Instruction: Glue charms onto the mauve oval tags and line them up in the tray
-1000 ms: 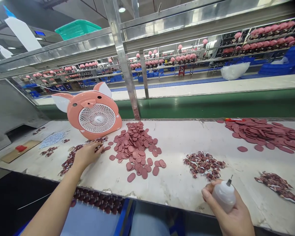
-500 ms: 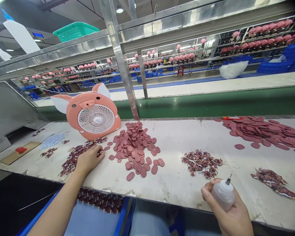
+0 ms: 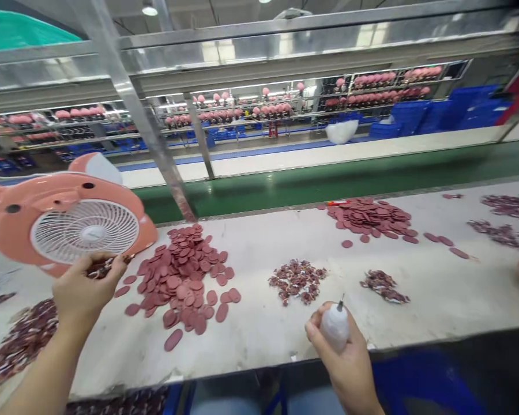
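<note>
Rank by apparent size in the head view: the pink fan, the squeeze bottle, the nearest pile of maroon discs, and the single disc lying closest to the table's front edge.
1. pink fan and pile of maroon discs: similar spread; the fan is cut off at the frame edge, so no ranking between them.
2. squeeze bottle in the right hand.
3. single disc.

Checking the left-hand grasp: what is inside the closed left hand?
Small dark red and white pieces stick out past the fingers of the left hand, in front of the fan. How many, and their shape, is hidden by the fingers.
</note>
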The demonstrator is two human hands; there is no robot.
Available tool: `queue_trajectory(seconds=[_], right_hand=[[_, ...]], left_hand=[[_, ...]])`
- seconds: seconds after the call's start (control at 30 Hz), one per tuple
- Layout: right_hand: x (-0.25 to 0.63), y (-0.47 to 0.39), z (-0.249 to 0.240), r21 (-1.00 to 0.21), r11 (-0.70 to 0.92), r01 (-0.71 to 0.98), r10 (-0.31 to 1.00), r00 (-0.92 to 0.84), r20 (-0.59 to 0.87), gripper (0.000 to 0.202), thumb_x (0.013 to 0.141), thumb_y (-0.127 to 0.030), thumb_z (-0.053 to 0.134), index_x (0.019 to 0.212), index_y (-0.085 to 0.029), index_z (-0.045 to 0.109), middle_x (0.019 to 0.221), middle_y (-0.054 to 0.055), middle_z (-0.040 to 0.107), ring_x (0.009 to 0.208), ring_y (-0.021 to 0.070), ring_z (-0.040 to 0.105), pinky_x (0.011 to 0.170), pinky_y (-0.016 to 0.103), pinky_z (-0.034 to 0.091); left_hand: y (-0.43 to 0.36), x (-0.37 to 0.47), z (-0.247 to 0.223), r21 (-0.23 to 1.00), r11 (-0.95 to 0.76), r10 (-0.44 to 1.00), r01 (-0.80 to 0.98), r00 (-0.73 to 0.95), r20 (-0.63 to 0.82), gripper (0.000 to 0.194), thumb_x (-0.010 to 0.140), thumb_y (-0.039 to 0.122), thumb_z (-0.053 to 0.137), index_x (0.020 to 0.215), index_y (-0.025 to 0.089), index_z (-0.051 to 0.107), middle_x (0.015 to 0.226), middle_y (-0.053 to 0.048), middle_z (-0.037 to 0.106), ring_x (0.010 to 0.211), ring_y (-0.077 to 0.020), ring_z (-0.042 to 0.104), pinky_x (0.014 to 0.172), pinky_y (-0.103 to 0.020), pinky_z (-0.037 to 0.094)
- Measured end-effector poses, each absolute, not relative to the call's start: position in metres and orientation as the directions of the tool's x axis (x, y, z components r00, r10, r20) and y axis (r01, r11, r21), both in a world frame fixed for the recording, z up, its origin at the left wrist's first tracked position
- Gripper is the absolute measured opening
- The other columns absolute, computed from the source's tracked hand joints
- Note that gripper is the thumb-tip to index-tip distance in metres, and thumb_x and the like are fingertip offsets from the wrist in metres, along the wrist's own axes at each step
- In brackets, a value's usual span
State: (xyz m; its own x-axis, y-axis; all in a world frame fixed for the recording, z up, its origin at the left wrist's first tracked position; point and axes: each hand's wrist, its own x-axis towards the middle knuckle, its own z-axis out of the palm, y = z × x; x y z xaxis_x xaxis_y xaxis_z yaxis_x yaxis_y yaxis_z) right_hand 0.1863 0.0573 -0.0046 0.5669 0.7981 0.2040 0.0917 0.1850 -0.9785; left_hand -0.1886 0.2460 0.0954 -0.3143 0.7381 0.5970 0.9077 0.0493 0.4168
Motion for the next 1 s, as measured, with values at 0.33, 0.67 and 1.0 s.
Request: queue_trajectory(seconds=[0.33, 0.67, 1.0], right_hand=[[0.2, 0.043, 0.008, -0.978, 0.209, -0.026, 0.741, 0.657, 0.14, 0.027, 0.081, -0.039, 0.072, 0.094, -0.023, 0.055, 0.075, -0.003, 0.057, 0.065, 0.0132, 0.055, 0.064, 0.024, 0.048], [0.209, 0.048, 0.002, -0.977, 0.212, -0.033, 0.776, 0.613, 0.148, 0.028, 0.08, -0.043, 0.065, 0.09, -0.023, 0.048, 0.068, -0.005, 0.055, 0.058, 0.012, 0.051, 0.056, 0.024, 0.045], [0.163, 0.067, 0.008, -0.974, 0.205, 0.094, 0.952, 0.211, 0.221, 0.036, 0.081, -0.027, 0.061, 0.111, -0.024, 0.041, 0.082, -0.002, 0.059, 0.068, 0.0145, 0.058, 0.061, 0.025, 0.048]], left_hand=[[0.271, 0.107, 0.053, 0.455, -0.492, 0.871, 0.742, 0.423, 0.251, 0.022, 0.094, 0.039, 0.058, 0.099, 0.018, 0.066, 0.095, -0.005, 0.071, 0.076, -0.0147, 0.065, 0.071, -0.033, 0.056], [0.267, 0.133, 0.045, 0.485, -0.593, 0.778, 0.643, 0.612, 0.141, 0.033, 0.083, 0.055, 0.062, 0.088, 0.025, 0.074, 0.1, -0.01, 0.076, 0.092, -0.0308, 0.07, 0.077, -0.042, 0.054], [0.11, 0.019, 0.041, 0.814, -0.424, 0.898, 0.396, 0.298, 0.323, 0.039, 0.08, 0.058, 0.063, 0.097, 0.025, 0.074, 0.098, -0.007, 0.076, 0.09, -0.027, 0.07, 0.075, -0.037, 0.06]])
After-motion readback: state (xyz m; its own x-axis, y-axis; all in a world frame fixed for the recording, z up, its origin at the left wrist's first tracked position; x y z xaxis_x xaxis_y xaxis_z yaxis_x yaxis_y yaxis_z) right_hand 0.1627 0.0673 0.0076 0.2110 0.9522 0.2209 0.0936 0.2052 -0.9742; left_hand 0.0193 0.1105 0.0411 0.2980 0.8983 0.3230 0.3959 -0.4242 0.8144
